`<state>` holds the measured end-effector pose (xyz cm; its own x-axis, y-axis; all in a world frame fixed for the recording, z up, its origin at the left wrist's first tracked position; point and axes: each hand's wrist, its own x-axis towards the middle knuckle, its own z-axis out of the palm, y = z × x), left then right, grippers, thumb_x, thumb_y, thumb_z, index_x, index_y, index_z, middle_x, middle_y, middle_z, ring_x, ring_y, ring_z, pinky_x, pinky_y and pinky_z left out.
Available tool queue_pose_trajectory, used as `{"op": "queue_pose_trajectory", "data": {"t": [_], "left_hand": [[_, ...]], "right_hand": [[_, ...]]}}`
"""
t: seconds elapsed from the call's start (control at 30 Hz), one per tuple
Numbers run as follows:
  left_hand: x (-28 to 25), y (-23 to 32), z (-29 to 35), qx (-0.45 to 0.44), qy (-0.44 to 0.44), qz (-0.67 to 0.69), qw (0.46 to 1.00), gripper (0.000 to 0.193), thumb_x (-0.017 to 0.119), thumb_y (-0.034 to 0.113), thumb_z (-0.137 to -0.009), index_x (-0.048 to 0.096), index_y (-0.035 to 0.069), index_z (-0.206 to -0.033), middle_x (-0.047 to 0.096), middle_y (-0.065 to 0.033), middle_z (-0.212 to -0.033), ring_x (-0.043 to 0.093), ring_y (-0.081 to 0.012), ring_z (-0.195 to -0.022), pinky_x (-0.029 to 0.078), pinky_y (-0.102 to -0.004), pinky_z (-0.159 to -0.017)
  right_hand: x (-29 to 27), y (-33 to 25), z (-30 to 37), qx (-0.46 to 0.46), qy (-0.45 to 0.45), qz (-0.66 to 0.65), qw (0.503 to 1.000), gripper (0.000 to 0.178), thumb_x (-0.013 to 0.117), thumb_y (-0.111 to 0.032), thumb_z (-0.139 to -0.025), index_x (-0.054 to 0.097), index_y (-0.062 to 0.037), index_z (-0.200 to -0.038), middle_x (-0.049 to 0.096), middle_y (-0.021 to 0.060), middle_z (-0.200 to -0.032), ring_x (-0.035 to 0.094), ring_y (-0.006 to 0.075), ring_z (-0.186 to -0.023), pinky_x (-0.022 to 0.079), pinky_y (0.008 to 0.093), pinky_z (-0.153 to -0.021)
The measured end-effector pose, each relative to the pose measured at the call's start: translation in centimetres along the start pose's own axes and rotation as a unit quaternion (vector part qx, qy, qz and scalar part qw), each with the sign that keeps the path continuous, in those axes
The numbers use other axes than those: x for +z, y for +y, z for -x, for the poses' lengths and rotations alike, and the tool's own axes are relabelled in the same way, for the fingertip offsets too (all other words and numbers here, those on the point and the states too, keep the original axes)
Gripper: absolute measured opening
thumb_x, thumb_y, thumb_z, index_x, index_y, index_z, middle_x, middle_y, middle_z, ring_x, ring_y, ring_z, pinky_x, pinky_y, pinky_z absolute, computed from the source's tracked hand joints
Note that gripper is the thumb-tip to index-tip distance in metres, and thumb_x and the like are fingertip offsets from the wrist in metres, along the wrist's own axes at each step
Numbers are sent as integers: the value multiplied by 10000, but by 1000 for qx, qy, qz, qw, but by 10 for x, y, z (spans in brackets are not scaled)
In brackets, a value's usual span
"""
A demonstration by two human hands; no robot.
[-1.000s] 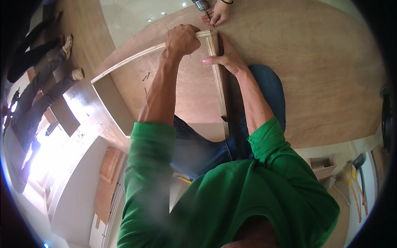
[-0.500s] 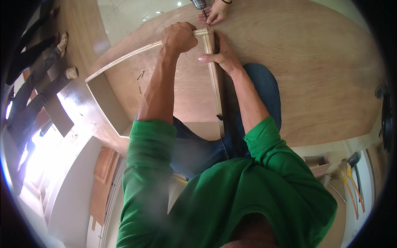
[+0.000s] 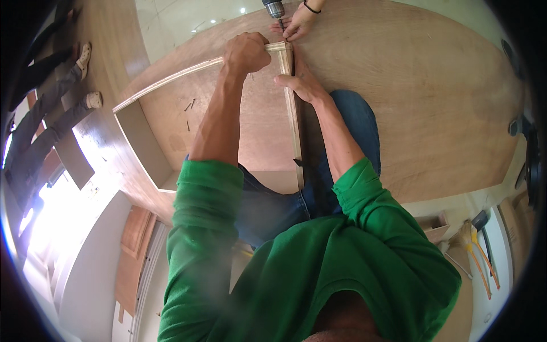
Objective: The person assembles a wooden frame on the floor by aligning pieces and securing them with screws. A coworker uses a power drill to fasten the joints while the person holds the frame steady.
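An open plywood box frame [image 3: 296, 128] sits in front of me, its pale panel edges facing up. My left hand [image 3: 246, 53] is closed over the far panel's edge [image 3: 174, 77], just left of the corner. My right hand [image 3: 303, 82] grips the right panel close to the same corner, thumb on the inner side and fingers outside. Beyond the corner, another person's hand [image 3: 302, 23] is beside a power drill [image 3: 274, 8], whose bit [image 3: 281, 26] points down toward the corner. Several loose screws [image 3: 188, 106] lie inside the frame.
Under the frame spreads a large plywood sheet [image 3: 439, 102]. My bent knee [image 3: 356, 122] is against the frame's right side. Hand tools with orange handles [image 3: 483, 259] lie at the lower right, near a small wooden box [image 3: 433, 226]. Other people's legs [image 3: 62, 94] are at the far left.
The view has shifted slightly, and a little more of the drill shows at the top. Both my hands keep their hold on the frame at the corner.
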<state>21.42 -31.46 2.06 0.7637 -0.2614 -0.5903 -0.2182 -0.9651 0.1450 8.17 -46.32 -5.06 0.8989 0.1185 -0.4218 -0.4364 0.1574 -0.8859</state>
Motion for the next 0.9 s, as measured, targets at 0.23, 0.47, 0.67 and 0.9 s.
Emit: {"op": "queue_pose_trajectory", "data": {"t": [0.23,0.47,0.67,0.9], "left_hand": [[-2,4,3,-11,8,0,1000,520,617,135,-774,848,216,-1232,809,-194,-1130,760,-369,-1103,594,-458,-1005],[-4,4,2,-5,-2,-14,1000,507,610,133,-781,850,202,-1223,811,-204,-1097,767,-386,-1073,601,-471,-992],[-4,2,1,6,3,-10,1000,484,614,136,-784,856,194,-1199,815,-200,-1086,778,-394,-1033,615,-475,-975],[-10,11,6,-11,-2,-42,999,411,654,164,-811,852,172,-1171,819,-187,-1107,784,-371,-1082,622,-466,-986]], "right_hand": [[4,4,-1,-6,6,-72,997,1275,857,-326,-682,187,33,-1706,400,311,-1659,340,391,-1604,290,465,-1310],[-1,-11,1,-11,0,-108,994,1262,931,-310,-659,273,42,-1677,478,263,-1596,432,361,-1524,329,466,-1287],[1,2,2,-12,17,-117,993,1243,944,-281,-660,301,43,-1672,494,244,-1585,443,348,-1512,335,458,-1282],[5,3,-4,-47,-3,-166,985,1186,935,-225,-666,334,50,-1650,539,175,-1525,498,293,-1436,366,426,-1247]]}}
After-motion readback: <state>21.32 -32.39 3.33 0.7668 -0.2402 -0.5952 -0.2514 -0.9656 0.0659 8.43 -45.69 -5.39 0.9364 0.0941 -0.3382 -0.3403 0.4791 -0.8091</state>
